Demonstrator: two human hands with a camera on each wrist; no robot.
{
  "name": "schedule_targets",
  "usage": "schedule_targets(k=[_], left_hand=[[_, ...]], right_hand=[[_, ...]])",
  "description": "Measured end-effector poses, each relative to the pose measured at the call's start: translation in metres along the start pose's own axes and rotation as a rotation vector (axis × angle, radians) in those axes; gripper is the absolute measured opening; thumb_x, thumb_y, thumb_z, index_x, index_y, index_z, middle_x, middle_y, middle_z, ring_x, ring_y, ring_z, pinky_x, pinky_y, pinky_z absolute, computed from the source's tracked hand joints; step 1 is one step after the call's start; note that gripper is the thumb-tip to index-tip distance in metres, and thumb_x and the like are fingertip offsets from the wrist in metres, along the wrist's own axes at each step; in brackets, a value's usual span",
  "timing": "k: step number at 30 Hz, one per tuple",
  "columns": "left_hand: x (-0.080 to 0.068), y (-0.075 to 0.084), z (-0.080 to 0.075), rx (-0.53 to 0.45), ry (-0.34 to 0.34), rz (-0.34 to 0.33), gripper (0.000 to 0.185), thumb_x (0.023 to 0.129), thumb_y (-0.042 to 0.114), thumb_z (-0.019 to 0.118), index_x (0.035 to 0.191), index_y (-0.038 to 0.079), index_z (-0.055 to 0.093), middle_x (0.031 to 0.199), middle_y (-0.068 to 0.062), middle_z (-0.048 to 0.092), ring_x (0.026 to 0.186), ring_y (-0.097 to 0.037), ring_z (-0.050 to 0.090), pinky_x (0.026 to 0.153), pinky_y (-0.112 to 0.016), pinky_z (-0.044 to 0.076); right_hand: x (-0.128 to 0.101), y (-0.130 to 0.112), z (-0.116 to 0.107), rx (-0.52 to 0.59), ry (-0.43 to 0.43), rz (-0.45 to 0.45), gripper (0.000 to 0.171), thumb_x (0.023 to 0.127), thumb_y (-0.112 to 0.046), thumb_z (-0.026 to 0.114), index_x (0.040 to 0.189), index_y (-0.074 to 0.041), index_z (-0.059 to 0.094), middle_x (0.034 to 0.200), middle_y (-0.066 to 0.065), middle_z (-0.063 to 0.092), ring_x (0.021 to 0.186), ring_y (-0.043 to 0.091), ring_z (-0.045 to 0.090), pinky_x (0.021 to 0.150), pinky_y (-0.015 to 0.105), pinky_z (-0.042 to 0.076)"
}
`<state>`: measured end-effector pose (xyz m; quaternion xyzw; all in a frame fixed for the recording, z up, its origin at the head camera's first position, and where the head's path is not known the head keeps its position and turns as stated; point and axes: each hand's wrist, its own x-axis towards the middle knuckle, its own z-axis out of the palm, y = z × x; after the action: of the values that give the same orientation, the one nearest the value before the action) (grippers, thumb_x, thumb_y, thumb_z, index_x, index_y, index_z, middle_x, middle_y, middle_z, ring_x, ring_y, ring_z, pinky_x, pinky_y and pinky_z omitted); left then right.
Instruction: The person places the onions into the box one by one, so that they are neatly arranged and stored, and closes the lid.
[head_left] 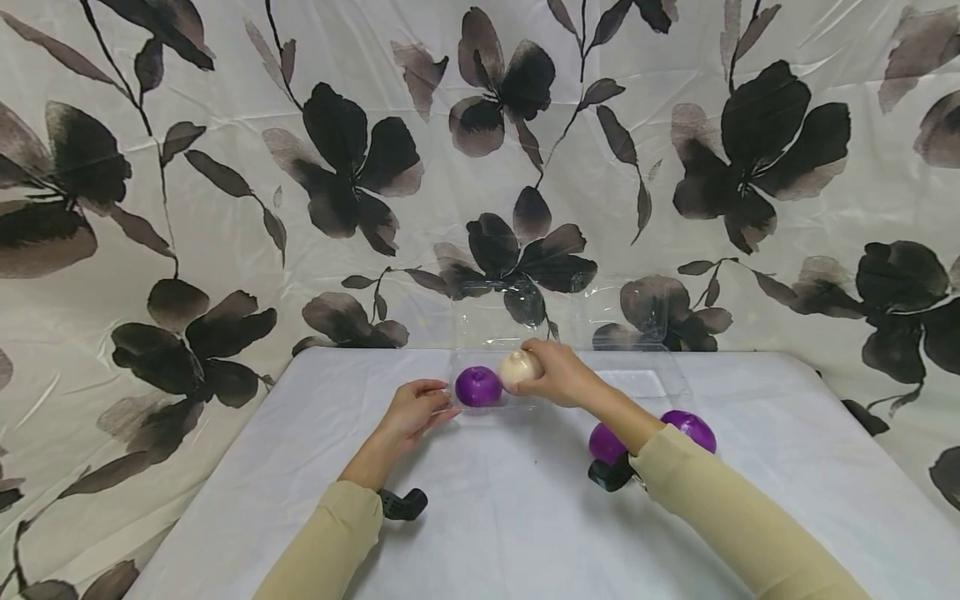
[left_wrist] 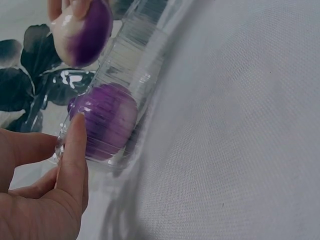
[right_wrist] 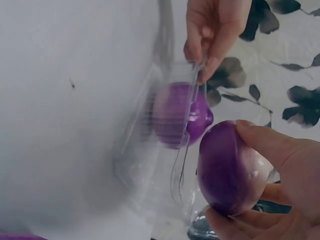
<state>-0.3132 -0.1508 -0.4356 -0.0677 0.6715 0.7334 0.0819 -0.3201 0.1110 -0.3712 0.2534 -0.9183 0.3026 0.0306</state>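
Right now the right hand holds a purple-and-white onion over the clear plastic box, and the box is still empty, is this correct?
Not quite. The right hand does hold the purple-and-white onion over the clear plastic box, but the box is not empty: the left wrist view shows a purple onion inside.

Both forearms stretched forward, left hand [head_left: 411, 410] pinching with thumb and fingertips, right hand [head_left: 558, 375] fingers curled, gripping

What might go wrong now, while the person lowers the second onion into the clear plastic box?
The clear plastic box looks light, and only the left hand pinches its edge, so it may slide or tip. The onion in the right hand is close to the purple onion already inside; it could knock it. The two onions near the right sleeve might get pushed.
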Motion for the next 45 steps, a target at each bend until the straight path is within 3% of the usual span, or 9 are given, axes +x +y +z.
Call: schedule_targets(k=[11, 25, 32, 45], left_hand=[[-0.003, 0.002, 0.001, 0.011, -0.003, -0.009, 0.042, 0.101, -0.006, 0.054, 0.141, -0.014, 0.045, 0.121, -0.025, 0.053, 0.108, -0.03, 0.061, 0.09, -0.032, 0.064], [-0.001, 0.002, 0.0, 0.02, -0.006, -0.023, 0.041, 0.102, -0.004, 0.054, 0.142, -0.012, 0.045, 0.126, -0.027, 0.052, 0.115, -0.034, 0.06, 0.093, -0.034, 0.063], [-0.002, 0.001, 0.0, 0.014, -0.005, -0.01, 0.042, 0.102, -0.005, 0.054, 0.142, -0.013, 0.045, 0.119, -0.023, 0.054, 0.105, -0.027, 0.062, 0.092, -0.034, 0.063], [-0.001, 0.0, 0.0, 0.014, 0.003, -0.003, 0.039, 0.101, -0.005, 0.054, 0.139, -0.013, 0.047, 0.116, -0.021, 0.056, 0.099, -0.023, 0.063, 0.091, -0.034, 0.064]], right_hand=[[0.013, 0.014, 0.005, -0.06, -0.027, 0.042, 0.062, 0.083, -0.027, 0.085, 0.129, 0.005, 0.06, 0.12, 0.02, 0.067, 0.109, 0.035, 0.062, 0.095, 0.049, 0.057], [0.021, 0.019, 0.018, -0.115, -0.026, 0.009, 0.062, 0.076, -0.02, 0.09, 0.125, 0.006, 0.062, 0.116, 0.021, 0.068, 0.108, 0.036, 0.061, 0.097, 0.05, 0.055], [0.024, 0.02, 0.025, -0.166, -0.047, 0.058, 0.066, 0.075, -0.02, 0.091, 0.129, 0.003, 0.062, 0.122, 0.021, 0.064, 0.112, 0.035, 0.06, 0.099, 0.049, 0.056], [0.026, 0.022, 0.032, -0.214, -0.064, 0.031, 0.065, 0.075, -0.023, 0.091, 0.128, 0.004, 0.063, 0.123, 0.019, 0.064, 0.113, 0.035, 0.06, 0.101, 0.048, 0.056]])
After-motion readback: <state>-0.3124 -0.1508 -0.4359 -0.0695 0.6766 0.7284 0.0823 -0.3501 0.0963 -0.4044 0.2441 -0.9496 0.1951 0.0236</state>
